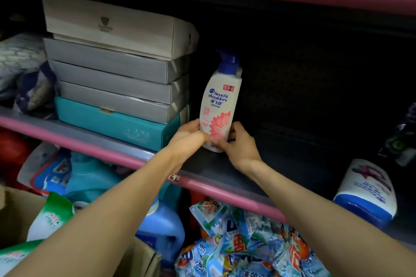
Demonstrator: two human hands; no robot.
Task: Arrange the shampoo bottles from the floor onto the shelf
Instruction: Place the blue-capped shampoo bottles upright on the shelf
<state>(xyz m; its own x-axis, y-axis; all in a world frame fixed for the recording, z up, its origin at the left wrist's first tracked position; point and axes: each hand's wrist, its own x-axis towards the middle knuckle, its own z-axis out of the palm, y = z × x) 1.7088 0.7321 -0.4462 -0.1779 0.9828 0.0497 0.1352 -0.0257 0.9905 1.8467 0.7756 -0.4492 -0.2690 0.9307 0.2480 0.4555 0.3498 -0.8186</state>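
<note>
So the shelf [225, 171] is mostly bare, with boxes [117, 69] stacked at its left. One shampoo bottle [219, 105] stands upright beside them, left hand [190, 134] and right hand [238, 144] both gripping its base. Looks early; the floor's out of view.

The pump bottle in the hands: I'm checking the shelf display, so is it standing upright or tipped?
Upright. The shampoo bottle stands base-down on the shelf, blue pump on top, held low by both hands.
</note>
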